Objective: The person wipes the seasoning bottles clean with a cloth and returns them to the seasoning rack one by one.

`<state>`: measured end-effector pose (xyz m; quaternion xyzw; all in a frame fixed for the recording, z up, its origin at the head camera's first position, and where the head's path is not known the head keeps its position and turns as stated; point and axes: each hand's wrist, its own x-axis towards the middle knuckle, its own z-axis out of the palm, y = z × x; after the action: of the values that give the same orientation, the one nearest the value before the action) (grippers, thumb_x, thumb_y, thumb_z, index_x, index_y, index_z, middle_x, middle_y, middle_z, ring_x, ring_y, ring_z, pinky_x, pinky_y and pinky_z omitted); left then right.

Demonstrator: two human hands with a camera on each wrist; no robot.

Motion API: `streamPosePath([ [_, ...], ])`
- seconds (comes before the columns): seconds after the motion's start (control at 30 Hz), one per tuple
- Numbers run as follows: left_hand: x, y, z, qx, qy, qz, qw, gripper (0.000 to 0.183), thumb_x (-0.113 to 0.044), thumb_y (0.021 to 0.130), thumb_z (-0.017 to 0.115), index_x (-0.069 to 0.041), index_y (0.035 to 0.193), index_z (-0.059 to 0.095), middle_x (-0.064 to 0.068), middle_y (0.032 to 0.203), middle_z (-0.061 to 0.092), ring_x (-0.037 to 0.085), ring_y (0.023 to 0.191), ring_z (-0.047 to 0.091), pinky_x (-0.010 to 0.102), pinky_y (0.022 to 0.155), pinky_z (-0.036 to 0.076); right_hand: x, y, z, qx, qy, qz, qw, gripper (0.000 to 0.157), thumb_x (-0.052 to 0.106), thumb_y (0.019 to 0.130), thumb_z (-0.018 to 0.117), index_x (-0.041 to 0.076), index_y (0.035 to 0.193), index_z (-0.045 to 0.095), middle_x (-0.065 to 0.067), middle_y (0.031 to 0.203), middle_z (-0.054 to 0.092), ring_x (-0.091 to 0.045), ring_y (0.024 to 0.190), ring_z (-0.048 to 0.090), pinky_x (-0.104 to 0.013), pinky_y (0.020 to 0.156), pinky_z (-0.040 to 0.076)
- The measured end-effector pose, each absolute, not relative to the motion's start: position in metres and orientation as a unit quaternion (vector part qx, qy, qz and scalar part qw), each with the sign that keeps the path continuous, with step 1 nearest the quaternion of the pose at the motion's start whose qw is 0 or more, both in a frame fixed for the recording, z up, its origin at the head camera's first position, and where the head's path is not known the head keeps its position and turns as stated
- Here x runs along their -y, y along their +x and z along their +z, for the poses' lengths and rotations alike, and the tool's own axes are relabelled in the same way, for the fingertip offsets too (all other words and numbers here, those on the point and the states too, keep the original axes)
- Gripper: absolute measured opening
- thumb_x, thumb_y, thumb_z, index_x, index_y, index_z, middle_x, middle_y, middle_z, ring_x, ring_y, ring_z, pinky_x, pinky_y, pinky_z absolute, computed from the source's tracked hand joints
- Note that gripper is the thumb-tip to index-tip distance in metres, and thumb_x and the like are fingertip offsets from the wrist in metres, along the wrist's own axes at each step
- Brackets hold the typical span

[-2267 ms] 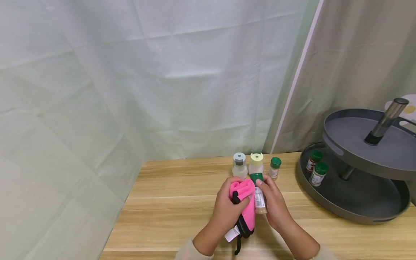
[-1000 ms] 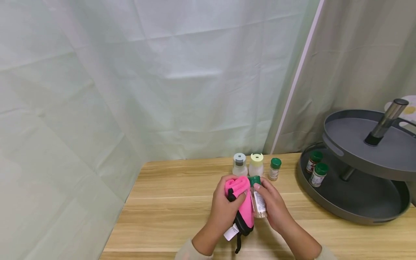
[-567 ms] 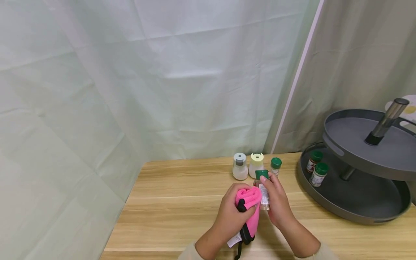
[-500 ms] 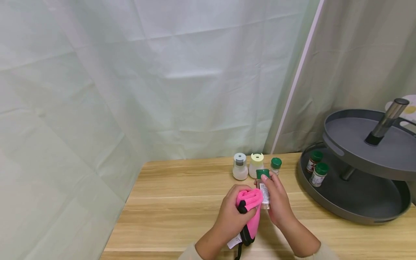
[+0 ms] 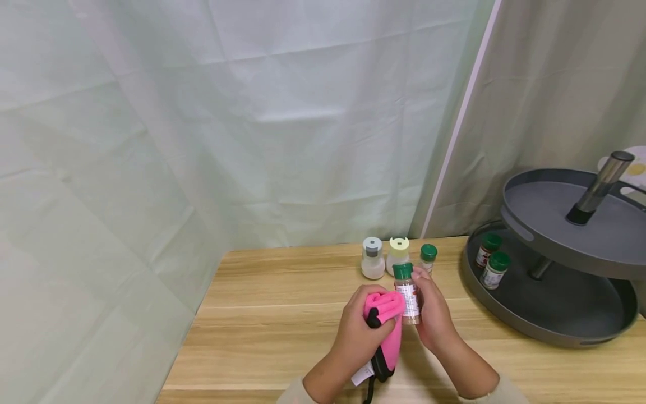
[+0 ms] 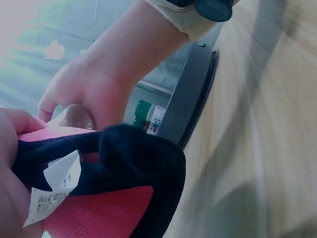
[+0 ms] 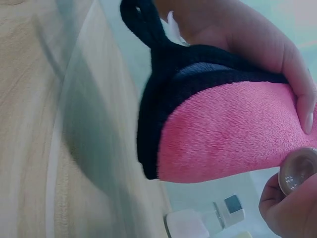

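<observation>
My left hand [image 5: 359,324] grips a folded pink cloth [image 5: 391,345] with black edging, a white tag and a hanging loop. In the right wrist view the plush pink cloth [image 7: 223,131] lies against the jar's side. My right hand [image 5: 435,314] holds a clear spice jar [image 5: 407,300] with a green cap and a printed label, nearly upright above the table. Its round base [image 7: 298,170] shows in the right wrist view between the fingers. Behind the hands stand a grey-capped shaker [image 5: 373,264], a yellow-capped shaker [image 5: 398,255] and another green-capped jar [image 5: 428,255], partly hidden.
At the right stands a two-tier dark grey round tray [image 5: 535,331] with a metal post [image 5: 603,185]. Two green-capped jars, one with a red label [image 5: 485,253] and one with a white label [image 5: 493,273], sit on its lower tier. Pale curtains hang behind the wooden table [image 5: 262,325].
The spice jar has turned in my right hand, so its red-edged label faces more to the front. The right thumb has come off its front. Both cloth and jar have shifted slightly left.
</observation>
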<state>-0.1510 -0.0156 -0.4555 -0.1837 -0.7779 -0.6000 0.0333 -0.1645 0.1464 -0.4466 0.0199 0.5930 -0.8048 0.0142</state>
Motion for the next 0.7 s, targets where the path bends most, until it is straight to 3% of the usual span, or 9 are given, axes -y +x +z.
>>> streamPosePath([
  [0.17,0.018,-0.156,-0.452,0.767,-0.161,-0.619,0.050,0.042,-0.010,0.085,0.077,-0.024,0.121,0.059,-0.003,0.117,0.064,0.013,0.105,0.060,0.026,0.094,0.051,-0.145,-0.161,-0.449,-0.606,-0.002,-0.795,0.023,0.028,0.026,0.107,0.035,0.013,0.129,0.045,0.006,0.108,0.062,-0.009,0.100,0.060,-0.025,0.084,0.054],
  [0.33,0.022,-0.160,-0.446,0.757,-0.145,-0.635,0.045,0.043,-0.011,0.087,0.075,-0.021,0.124,0.058,-0.002,0.118,0.064,0.015,0.106,0.059,0.025,0.094,0.051,-0.146,-0.159,-0.452,-0.614,-0.023,-0.788,0.029,0.019,0.023,0.106,0.042,0.019,0.119,0.055,0.004,0.106,0.063,-0.011,0.096,0.062,-0.027,0.081,0.055],
  [0.7,0.023,-0.160,-0.443,0.737,-0.155,-0.657,0.039,0.043,-0.007,0.088,0.074,-0.024,0.124,0.058,0.000,0.119,0.064,0.016,0.107,0.060,0.026,0.094,0.052,-0.148,-0.157,-0.455,-0.615,-0.051,-0.785,0.046,0.018,0.027,0.107,0.042,0.025,0.123,0.051,0.002,0.099,0.063,-0.012,0.084,0.064,-0.030,0.067,0.058],
])
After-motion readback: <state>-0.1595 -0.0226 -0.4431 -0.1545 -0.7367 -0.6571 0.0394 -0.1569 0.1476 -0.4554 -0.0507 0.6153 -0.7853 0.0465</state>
